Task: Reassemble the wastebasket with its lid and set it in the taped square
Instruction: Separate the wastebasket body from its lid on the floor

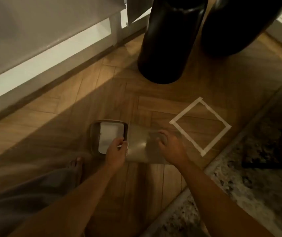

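On the floor (pixel 102 82) before you, the wastebasket (pixel 136 142) lies on its side, its lid (pixel 109 135) at its left end. Your left hand (pixel 115 153) rests at the lid, your right hand (pixel 170 146) on the wastebasket. The taped square (pixel 200 124) lies just right of it. Two large vases (pixel 167 40) stand behind; a rug (pixel 256 168) borders the floor at right.

Both forearms are bare, no sleeves showing, above loose grey trousers (pixel 17 199) (one foot (pixel 76 165) unshod).
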